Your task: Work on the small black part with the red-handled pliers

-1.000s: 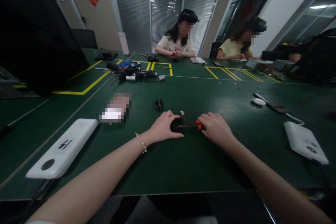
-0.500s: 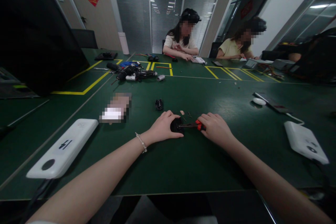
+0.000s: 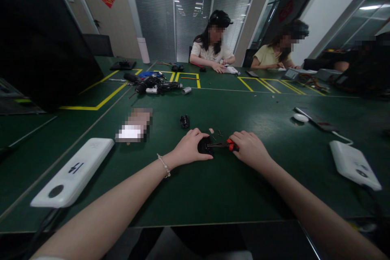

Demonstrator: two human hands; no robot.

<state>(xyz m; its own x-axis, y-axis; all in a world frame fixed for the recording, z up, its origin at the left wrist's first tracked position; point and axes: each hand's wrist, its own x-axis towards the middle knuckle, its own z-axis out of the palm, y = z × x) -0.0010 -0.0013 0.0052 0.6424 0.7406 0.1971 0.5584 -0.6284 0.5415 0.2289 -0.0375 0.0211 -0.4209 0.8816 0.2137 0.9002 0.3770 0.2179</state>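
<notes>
My left hand [image 3: 191, 146] is curled around a small black rounded part [image 3: 204, 145] on the green table, thumb on the near side and fingers on the far side. Red-handled pliers [image 3: 232, 145] are gripped in my right hand [image 3: 250, 148]. Their jaws point left and reach into the black part; what they pinch is too small to make out. Just beyond lie a few thin screw-like pieces [image 3: 219, 133] and a small pale scrap [image 3: 211, 131]. Another small black part [image 3: 184, 121] sits farther off, beyond my left hand.
White power banks lie at left [image 3: 76, 172] and right [image 3: 355, 164]. A blurred-out phone-like object [image 3: 135, 126] is left of centre. Tools and cables [image 3: 152, 83] are heaped behind. A dark monitor [image 3: 42, 40] stands at left. Two people sit across the table [image 3: 274, 113].
Both my hands, the pliers and the black part stay almost exactly in place. Across the table, one person's arm and body have shifted slightly.
</notes>
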